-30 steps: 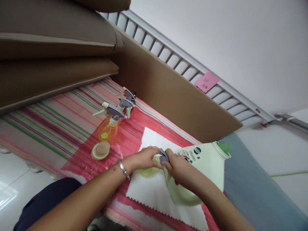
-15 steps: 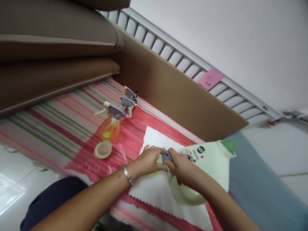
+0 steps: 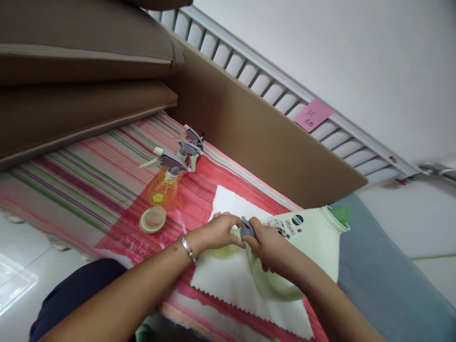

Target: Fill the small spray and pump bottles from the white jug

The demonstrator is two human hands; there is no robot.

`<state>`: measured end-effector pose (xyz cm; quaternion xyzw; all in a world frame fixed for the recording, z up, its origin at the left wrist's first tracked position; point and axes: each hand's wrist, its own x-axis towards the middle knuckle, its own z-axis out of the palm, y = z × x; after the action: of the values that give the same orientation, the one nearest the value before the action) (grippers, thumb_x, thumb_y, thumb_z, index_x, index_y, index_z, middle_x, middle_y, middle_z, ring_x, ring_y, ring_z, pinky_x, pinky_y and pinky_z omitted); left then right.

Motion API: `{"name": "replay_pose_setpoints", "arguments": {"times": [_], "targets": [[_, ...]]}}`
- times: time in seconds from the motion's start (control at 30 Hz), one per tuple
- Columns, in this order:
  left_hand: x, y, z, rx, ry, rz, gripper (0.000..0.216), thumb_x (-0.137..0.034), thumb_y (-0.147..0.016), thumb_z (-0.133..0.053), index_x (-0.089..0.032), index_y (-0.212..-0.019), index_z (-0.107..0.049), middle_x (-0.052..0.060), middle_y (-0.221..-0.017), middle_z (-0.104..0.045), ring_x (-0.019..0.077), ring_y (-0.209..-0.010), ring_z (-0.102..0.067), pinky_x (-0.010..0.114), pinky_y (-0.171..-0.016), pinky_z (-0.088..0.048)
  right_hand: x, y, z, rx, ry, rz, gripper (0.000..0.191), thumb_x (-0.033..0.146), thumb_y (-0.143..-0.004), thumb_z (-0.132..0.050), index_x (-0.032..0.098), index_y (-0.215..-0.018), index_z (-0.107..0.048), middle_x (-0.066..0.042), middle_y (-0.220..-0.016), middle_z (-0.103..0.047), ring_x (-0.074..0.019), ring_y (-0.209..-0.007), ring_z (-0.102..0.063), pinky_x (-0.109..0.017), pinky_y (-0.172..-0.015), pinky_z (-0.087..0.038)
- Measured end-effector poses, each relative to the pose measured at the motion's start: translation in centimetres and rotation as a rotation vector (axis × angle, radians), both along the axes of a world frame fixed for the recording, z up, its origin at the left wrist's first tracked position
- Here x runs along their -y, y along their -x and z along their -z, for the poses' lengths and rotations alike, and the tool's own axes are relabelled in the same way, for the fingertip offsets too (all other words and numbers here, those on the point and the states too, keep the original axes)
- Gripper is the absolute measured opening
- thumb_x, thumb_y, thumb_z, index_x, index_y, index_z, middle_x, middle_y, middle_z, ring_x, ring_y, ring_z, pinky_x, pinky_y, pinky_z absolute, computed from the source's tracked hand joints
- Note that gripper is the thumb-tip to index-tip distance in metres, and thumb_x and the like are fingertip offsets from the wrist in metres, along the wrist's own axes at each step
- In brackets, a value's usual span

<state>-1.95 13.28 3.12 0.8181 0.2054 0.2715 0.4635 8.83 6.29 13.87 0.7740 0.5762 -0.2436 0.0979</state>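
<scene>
- We see the left hand [image 3: 221,232] closed around the upper part of a yellow-green bottle [image 3: 223,252].
- We see the right hand [image 3: 265,244] gripping the grey spray head [image 3: 247,228] at the bottle's top.
- We place the bottle over the white cloth [image 3: 224,280], near the pale green jug [image 3: 313,256]; resting or raised, can't tell.
- We count 3 more sprayers [image 3: 173,163], near 1 round lid [image 3: 152,220].

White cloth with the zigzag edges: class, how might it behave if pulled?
The white cloth would probably flop, as it looks like thin fabric. It is likely light for its size, apparently one sheet. Pulling might meet drag, or tip the pale green jug, which appears to stand on it.
</scene>
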Motion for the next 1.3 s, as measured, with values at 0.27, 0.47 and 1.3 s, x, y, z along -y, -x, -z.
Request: {"name": "replay_pose_setpoints", "arguments": {"times": [0.27, 0.47, 1.3], "targets": [[0.5, 0.0, 0.8, -0.01, -0.029, -0.058, 0.048, -0.042, -0.065, -0.075, -0.021, -0.105, -0.06, 0.005, -0.106, -0.066, 0.0246, -0.103, -0.056, 0.036, -0.091, -0.039, -0.1, 0.1, -0.4, -0.019, 0.022, 0.03, 0.018, 0.028, -0.088, -0.034, 0.018, -0.102, -0.041, 0.003, -0.056, -0.054, -0.0127, -0.031, -0.048, -0.022, -0.031, -0.036], [0.9, -0.2, 1.2, 0.031, -0.057, -0.065, 0.034, -0.04, -0.076, -0.065, -0.021, -0.104, -0.061, 0.004, -0.107, -0.067, 0.0228, -0.106, -0.056, 0.038, -0.096, -0.035, 0.9, -0.7, -0.4, 0.067, -0.237, -0.141, 0.047, 0.039, -0.083, -0.05, 0.021, -0.125, -0.038, -0.012, -0.104, -0.064, -0.0269, -0.093, -0.062, -0.039, -0.076, -0.048], [1.7, -0.1, 3.2, -0.05, 0.077, -0.067, 0.069, -0.039, -0.055, -0.079, -0.023, -0.115, -0.049, 0.008, -0.119, -0.056, 0.029, -0.113, -0.05, 0.043, -0.096, -0.04, -1.5, 2.9, 0.0, 0.608, -0.029, -0.566, 0.021, 0.009, -0.071, -0.059, 0.008, -0.091, -0.064, -0.018, -0.098, -0.062, -0.0305, -0.094, -0.054, -0.038, -0.078, -0.037]]}}
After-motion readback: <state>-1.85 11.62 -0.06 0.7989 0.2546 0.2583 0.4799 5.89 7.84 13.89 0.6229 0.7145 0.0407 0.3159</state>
